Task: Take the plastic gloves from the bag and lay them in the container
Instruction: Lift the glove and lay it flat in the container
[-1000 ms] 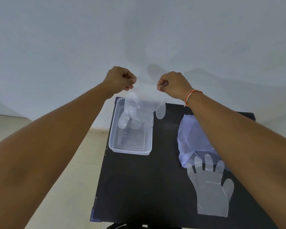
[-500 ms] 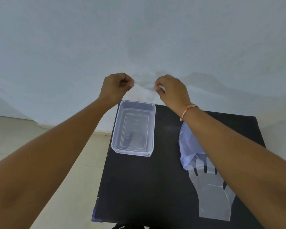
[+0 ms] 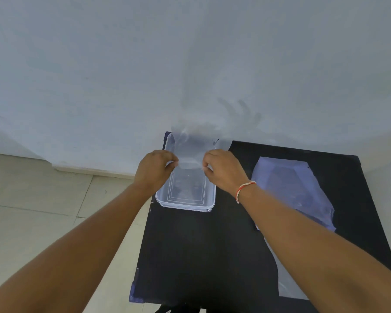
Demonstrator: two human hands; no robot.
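Pinching glove taut, both hands' fingers closed.

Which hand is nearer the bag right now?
Right. The right hand pinches the glove over the container, with the bag just to its right. The left hand is across the container, further from it.

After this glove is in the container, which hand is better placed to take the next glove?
The right hand, probably. The other glove and the bag lie on the table's right side, under the right forearm; the left hand is beyond the container.
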